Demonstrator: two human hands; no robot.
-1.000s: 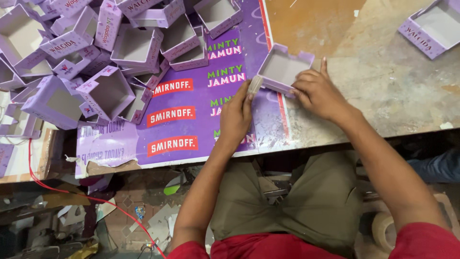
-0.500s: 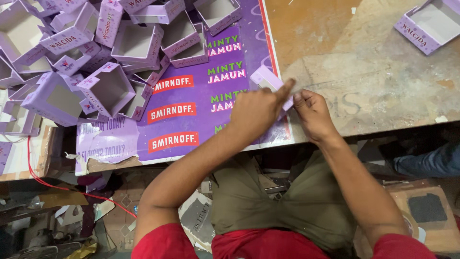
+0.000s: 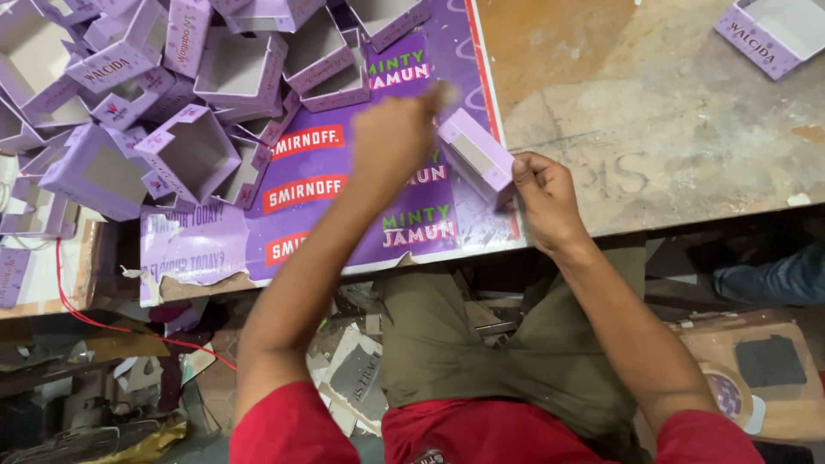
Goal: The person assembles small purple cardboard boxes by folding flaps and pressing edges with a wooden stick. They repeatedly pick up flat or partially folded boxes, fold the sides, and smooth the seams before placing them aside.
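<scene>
Raised since half a second ago: left hand (image 3: 397, 129), blurred, grip impossible to tell, now at 10 o'clock of small lilac cardboard box (image 3: 475, 156). Box tipped closed-side up near table (image 3: 670, 129) front edge, pinched at its 3 o'clock end by right hand (image 3: 543, 196). Beneath: glossy purple printed sheet (image 3: 326, 180), red and green label blocks. At 10 o'clock: heap of open square lilac boxes (image 3: 137, 94). At 2 o'clock: lone open box (image 3: 773, 30) on worn, stained wood.
</scene>
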